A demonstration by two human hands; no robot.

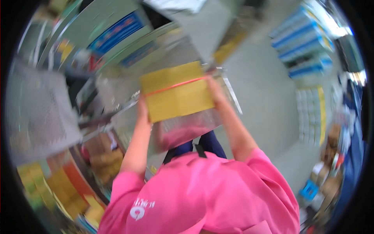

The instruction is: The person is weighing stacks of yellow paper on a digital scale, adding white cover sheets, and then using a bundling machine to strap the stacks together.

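A yellow block, box-shaped like a carton or a bundle [177, 103], is held up in front of my body between both hands. A thin orange-red band runs across its top, and a faint seam crosses the band. My left hand [143, 107] grips the left side, its fingers mostly hidden by the block. On the opposite side, my right hand [214, 87] presses against the right edge near the end of the band. Below the block, a shiny surface [202, 124] reflects pink. Motion blurs the view.
Left of me stand a grey perforated panel [43, 113] and shelving with yellow packs [70, 191]. A pale green machine [105, 23] is at the far left. Blue-and-white stacks [302, 37] and a white-yellow stack [309, 115] stand right; loose boxes and a blue crate [309, 190] lie nearer.
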